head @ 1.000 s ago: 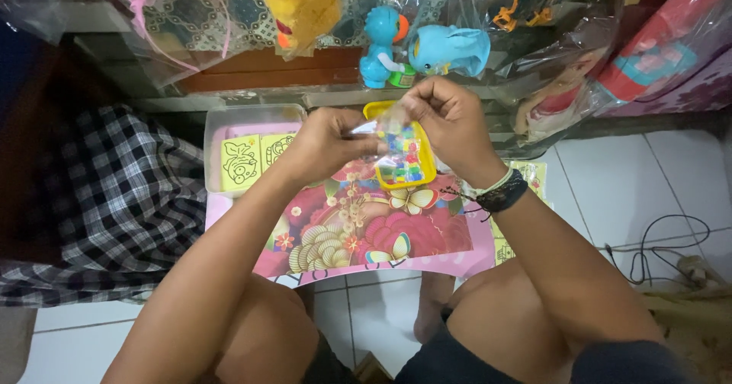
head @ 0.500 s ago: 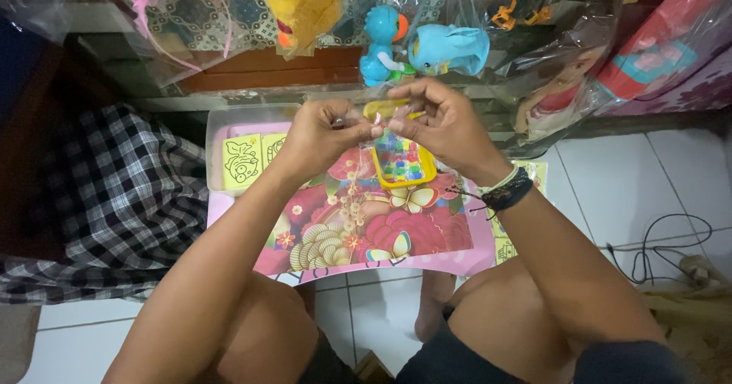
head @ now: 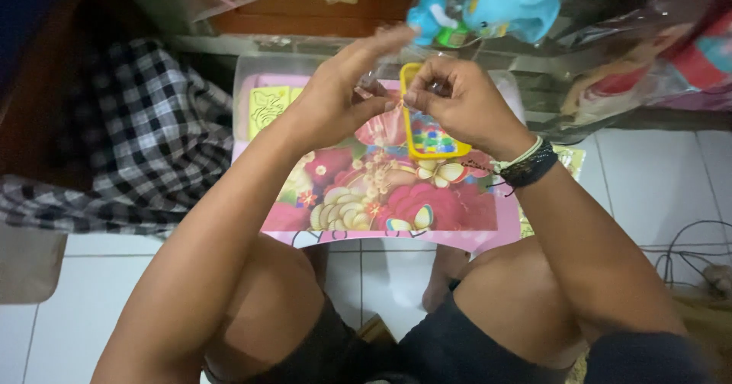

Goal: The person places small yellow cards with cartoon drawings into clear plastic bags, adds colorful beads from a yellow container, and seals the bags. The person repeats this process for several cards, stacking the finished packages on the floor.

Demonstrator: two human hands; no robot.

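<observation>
My left hand and my right hand meet above a small pink table with a flower print. Both pinch thin clear plastic wrap at the top end of a yellow tray that holds small patches of many colours. The tray sits just under my right hand, over the table's far side. I cannot tell whether it rests on the table or hangs in the wrap. A dark bracelet circles my right wrist.
A black and white checked cloth lies to the left. Yellow picture sheets sit in a clear box behind the table. Blue plush toys and bagged toys line the far side. A cable curls on the white tiles at right.
My hands have drawn closer together and both fingertips now pinch the wrap at the tray's top end. The tray sits lower against the table than a second ago.
</observation>
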